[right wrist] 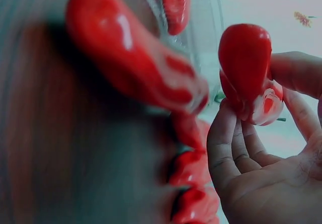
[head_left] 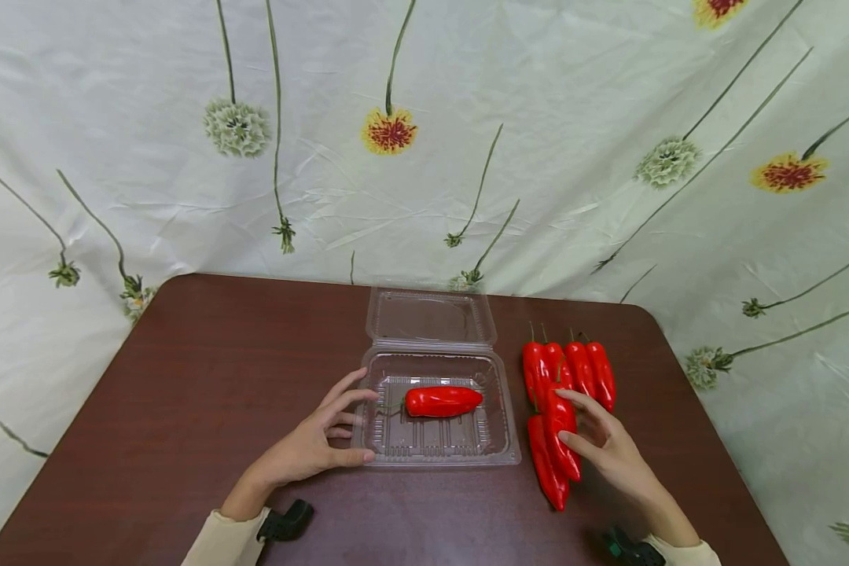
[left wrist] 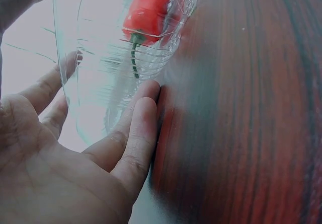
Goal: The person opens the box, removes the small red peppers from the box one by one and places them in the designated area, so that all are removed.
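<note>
With thumb and fingertips, my right hand (head_left: 611, 452) pinches a long red pepper (head_left: 560, 428); its rounded tip points at the camera in the right wrist view. Another red pepper (head_left: 543, 468) lies on the table just left of it, partly covered by it in the head view. My left hand (head_left: 304, 448) has its fingers spread along the left rim of a clear plastic container (head_left: 512, 440), touching its side. Inside, one red pepper (head_left: 442, 402) lies sideways, its green stem toward the left hand.
Several more red peppers (head_left: 600, 373) lie in a row behind the right hand, stems pointing away. The container's hinged lid (head_left: 431, 316) is folded back toward the far edge of the brown table (head_left: 184, 409). A white flowered cloth (head_left: 325, 173) hangs behind.
</note>
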The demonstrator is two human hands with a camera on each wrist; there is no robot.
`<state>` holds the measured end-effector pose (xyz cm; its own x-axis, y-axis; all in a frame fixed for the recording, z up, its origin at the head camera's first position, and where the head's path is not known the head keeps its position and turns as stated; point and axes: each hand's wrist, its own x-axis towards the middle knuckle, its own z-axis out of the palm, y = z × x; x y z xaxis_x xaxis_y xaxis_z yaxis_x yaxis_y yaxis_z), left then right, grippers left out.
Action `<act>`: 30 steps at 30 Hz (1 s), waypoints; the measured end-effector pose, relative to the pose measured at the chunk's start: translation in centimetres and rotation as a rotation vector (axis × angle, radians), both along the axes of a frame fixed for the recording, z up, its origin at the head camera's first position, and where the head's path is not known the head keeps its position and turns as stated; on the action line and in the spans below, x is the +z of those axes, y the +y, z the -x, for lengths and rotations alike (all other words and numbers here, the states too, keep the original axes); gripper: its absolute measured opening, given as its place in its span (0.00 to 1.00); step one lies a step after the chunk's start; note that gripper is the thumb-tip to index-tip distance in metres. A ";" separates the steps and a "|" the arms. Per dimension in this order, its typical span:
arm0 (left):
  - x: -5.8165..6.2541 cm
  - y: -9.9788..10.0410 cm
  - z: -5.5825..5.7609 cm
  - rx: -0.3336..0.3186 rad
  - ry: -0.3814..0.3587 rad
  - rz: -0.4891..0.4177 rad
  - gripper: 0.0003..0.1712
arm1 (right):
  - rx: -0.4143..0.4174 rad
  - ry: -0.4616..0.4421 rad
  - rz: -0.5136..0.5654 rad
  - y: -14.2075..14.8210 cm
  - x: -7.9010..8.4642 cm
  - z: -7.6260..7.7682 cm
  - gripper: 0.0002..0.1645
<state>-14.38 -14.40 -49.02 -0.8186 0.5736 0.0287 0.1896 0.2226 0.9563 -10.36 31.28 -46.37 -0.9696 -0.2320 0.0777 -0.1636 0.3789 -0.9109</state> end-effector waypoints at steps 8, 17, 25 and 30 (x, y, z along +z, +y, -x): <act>0.1 0.1 0.0 -0.005 -0.011 -0.007 0.43 | -0.020 -0.034 -0.031 1.6 -0.9 -1.1 0.33; 0.0 0.0 0.1 -0.006 -0.005 0.001 0.43 | -0.042 -0.076 -0.064 2.5 -1.9 -2.0 0.33; 0.0 0.1 0.1 -0.007 -0.003 -0.003 0.43 | -0.024 -0.144 -0.076 2.5 -2.3 -2.5 0.34; 0.0 0.1 0.0 -0.003 0.003 0.002 0.43 | -0.021 -0.164 -0.090 2.4 -2.4 -2.6 0.35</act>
